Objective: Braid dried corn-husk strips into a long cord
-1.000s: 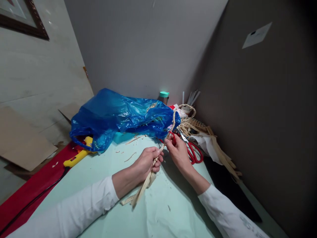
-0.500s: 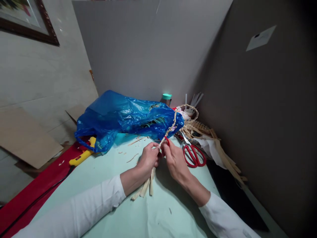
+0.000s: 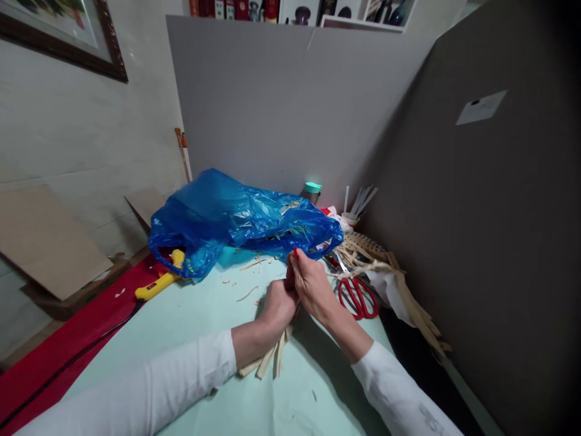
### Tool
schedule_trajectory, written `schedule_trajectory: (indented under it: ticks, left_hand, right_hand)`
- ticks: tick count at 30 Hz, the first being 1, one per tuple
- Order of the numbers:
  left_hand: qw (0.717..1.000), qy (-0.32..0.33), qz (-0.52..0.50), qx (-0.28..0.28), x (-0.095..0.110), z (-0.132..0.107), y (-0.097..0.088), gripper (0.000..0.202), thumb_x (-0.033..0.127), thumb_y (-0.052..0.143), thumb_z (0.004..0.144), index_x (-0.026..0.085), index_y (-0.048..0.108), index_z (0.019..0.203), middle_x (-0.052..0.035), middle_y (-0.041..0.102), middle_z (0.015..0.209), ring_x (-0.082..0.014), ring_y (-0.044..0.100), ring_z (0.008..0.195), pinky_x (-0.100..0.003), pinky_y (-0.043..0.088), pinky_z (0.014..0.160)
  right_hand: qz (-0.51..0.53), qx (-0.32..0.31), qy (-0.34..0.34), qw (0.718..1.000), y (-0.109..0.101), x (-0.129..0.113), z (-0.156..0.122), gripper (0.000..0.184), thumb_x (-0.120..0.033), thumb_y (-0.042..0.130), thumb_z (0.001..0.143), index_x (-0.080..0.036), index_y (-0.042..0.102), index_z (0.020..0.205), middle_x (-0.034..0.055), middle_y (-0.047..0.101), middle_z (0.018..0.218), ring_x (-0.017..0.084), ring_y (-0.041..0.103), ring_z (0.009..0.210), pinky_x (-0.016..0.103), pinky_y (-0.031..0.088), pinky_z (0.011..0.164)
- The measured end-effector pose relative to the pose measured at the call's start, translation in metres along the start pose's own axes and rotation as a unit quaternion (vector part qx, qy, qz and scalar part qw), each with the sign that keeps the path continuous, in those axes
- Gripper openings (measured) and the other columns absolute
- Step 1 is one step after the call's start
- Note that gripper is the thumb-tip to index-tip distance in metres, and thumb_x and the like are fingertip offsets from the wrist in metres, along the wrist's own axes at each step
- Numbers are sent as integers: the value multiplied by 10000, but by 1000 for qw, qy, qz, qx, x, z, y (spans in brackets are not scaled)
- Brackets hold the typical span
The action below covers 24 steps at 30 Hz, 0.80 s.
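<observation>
Both hands meet over the pale green table cover. My left hand is closed round a bundle of flat straw strips, whose loose ends stick out below the wrist. My right hand is closed just above it, pinching the braided straw cord, with a small red bit showing at the fingertips. The braid runs off to the right towards a pile of straw.
A crumpled blue plastic bag lies behind the hands. Red scissors rest to the right beside woven straw pieces. A yellow glue gun with black cord lies left on red cloth. Grey panels wall the back and right.
The hands drew together, the right now over the left. The braid that arched up towards the bag has dropped low to the right. The view tilted upward.
</observation>
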<state>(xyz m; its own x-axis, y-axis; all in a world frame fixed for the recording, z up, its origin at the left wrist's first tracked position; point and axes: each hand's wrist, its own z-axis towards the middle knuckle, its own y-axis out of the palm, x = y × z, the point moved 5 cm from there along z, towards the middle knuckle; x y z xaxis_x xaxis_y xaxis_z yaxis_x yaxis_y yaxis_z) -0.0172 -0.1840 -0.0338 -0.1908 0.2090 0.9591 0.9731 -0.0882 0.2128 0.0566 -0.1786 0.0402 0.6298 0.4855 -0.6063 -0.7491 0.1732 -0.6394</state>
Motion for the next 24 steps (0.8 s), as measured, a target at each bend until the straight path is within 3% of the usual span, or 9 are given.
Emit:
schedule_trajectory:
  ticks: [5, 9, 11, 13, 16, 18, 20, 24]
  left_hand:
    - [998, 0, -1, 68, 7, 6, -11, 262, 106, 499, 742, 179, 485, 491, 24, 405, 322, -86, 341, 286, -214, 149, 354]
    - [996, -20, -43, 71, 10, 9, -15, 266, 94, 460, 762, 185, 445, 512, 42, 364, 342, -70, 318, 302, -203, 150, 362]
    - [996, -31, -69, 55, 10, 9, -14, 233, 100, 456, 772, 180, 449, 553, 41, 400, 384, -55, 302, 309, -196, 135, 365]
    - [995, -38, -92, 33, 10, 7, -12, 200, 125, 468, 788, 180, 446, 597, 45, 419, 416, -43, 283, 311, -192, 123, 367]
    - [993, -42, -113, 4, 10, 6, -9, 159, 153, 474, 800, 189, 424, 654, 53, 429, 427, -34, 254, 300, -192, 112, 365]
    - [992, -45, -121, -5, 11, 7, -8, 114, 144, 468, 793, 198, 414, 708, 51, 453, 439, -36, 253, 294, -193, 102, 363]
    - [991, -48, -125, -4, 12, 7, -9, 109, 133, 465, 785, 208, 395, 749, 67, 432, 430, -40, 257, 292, -190, 96, 364]
    - [991, -49, -124, -8, 15, 7, -10, 138, 124, 474, 778, 209, 368, 754, 75, 411, 430, -37, 263, 299, -189, 100, 365]
  right_hand:
    - [0, -37, 0, 999, 19, -1, 26, 289, -293, 273, 974, -194, 521, 864, 42, 626, 741, 149, 567, 644, 256, 421, 636]
    - [-49, 28, -19, 998, 8, -9, 15, 240, -322, 421, 905, -156, 550, 1022, 154, 620, 1066, 246, 562, 985, 362, 412, 862]
    - [-78, 72, 5, 994, -6, -8, 2, 248, -352, 407, 911, -171, 576, 911, 132, 639, 950, 245, 575, 901, 361, 416, 816]
    - [-74, 77, 87, 990, -15, 4, -11, 346, -405, 366, 929, -192, 565, 743, 81, 626, 737, 206, 570, 683, 332, 415, 680]
    - [58, 6, 224, 973, -8, 32, -24, 436, -502, 393, 899, -192, 552, 638, 34, 566, 550, 148, 481, 456, 289, 354, 507]
    - [207, -33, 277, 938, 8, 45, -28, 392, -515, 478, 836, -188, 545, 630, 13, 537, 520, 125, 434, 401, 266, 307, 432]
    - [285, -30, 292, 912, 20, 51, -28, 306, -475, 532, 776, -192, 531, 658, -11, 510, 544, 114, 425, 418, 244, 299, 405]
    - [328, -5, 300, 896, 31, 51, -29, 202, -376, 571, 682, -183, 537, 732, -17, 497, 601, 116, 452, 495, 218, 311, 403]
